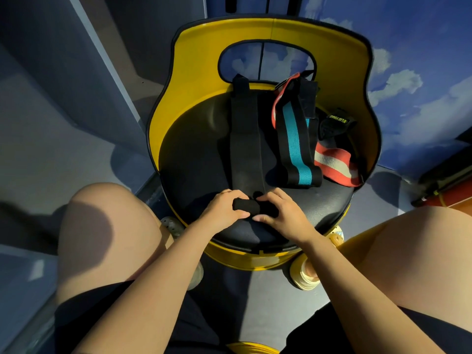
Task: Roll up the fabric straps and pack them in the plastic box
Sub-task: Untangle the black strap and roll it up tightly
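1. Both hands share the grip: the left hand (pixel 224 209) and the right hand (pixel 282 213) are closed, fingers curled, around the rolled-up end (pixel 246 204) of the black strap (pixel 245 139). Thumbs sit on the near side of the roll and fingertips on the far side.
2. Just beyond the grip, the unrolled length of that strap lies flat on the black seat (pixel 194 159) and runs straight away to the seat's far edge, where its end climbs the yellow backrest (pixel 332 42).
3. My reading is that the rolling step is in hand and only begun: the roll is small and most of the strap is still flat.
4. To the right of the grip and a little farther off lies a black strap with a teal stripe (pixel 297 146), folded, and beyond it a red and white strap (pixel 334 162) against the backrest wall. A small black piece with yellow lettering (pixel 337 121) sits above them. None of these looks rolled.
5. No plastic box shows in view, so I cannot tell where packing will happen.
6. The next move calls for turning the roll forward, away from the body, with even pressure from both hands so the edges stay aligned and the coil stays tight.
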